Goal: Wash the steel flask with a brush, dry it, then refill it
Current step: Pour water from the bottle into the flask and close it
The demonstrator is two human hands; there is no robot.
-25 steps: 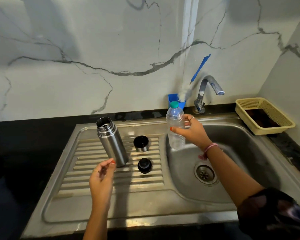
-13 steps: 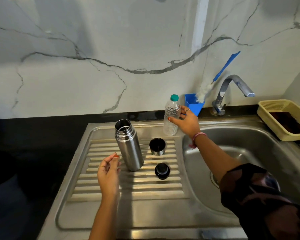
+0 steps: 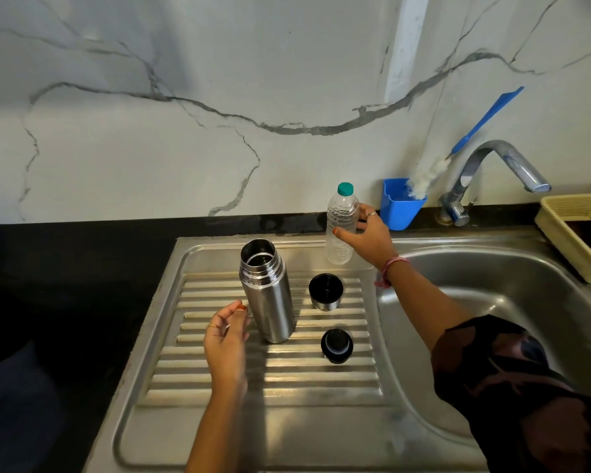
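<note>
A: Where is the steel flask (image 3: 268,291), and is it open?

B: It stands upright and uncapped on the ribbed draining board (image 3: 270,373) of the steel sink unit, its mouth showing. Just to its right on the same ribs sit its steel cup lid (image 3: 325,291) and, nearer the person, its black stopper (image 3: 336,345), both apart from the flask.

A: What are the hands doing?

B: The left hand (image 3: 226,339) hovers just beside the flask's lower body, fingers loosely curved, its grip released and holding nothing. The right hand (image 3: 369,238) reaches across the board; its grip is grasping a clear plastic water bottle (image 3: 341,230) with a green cap, upright at the back edge of the sink unit. Whether the bottle rests on the steel or is just lifted cannot be told.

A: And the brush?

B: A blue-handled bottle brush (image 3: 464,145) leans in a blue holder (image 3: 398,208) against the marble wall, beside the tap (image 3: 492,175); nobody touches it. A cream basket (image 3: 560,220) sits at the far right on the black bench (image 3: 65,268).

A: Which step does this look like?

B: Likely the refill stage, with the bottle as the water source. The next move would call for unscrewing the green cap, steadying the flask with the left hand, and tipping the bottle over its narrow mouth without spilling
</note>
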